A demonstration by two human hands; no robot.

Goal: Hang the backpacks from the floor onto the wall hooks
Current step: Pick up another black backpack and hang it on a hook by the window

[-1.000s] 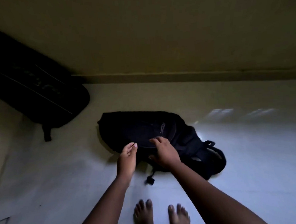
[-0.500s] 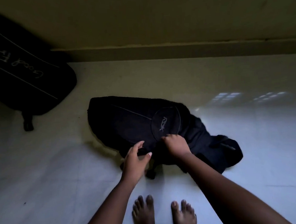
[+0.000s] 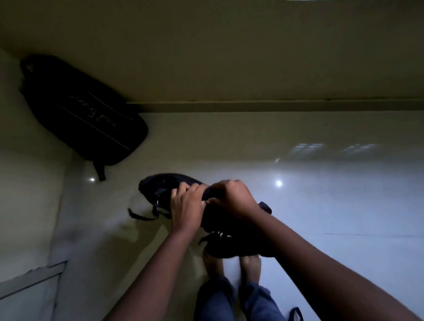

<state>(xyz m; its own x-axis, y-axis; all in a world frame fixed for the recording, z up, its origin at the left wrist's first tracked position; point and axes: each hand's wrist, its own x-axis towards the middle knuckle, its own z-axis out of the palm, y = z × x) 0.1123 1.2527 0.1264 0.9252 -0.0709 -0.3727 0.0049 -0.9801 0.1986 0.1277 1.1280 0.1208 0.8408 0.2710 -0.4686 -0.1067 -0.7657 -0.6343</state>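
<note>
Head view: left hand (image 3: 186, 206) and right hand (image 3: 233, 198) clutch black backpack (image 3: 163, 188) (lifted).

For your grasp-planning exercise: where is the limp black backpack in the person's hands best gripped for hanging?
Grip the black fabric backpack at its bunched top edge, from above, where both hands already pinch it; its soft body sags below.

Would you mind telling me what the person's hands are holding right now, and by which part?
Both the left hand and right hand grip the black backpack by bunched fabric along its upper edge; whether that includes a handle cannot be told.
</note>
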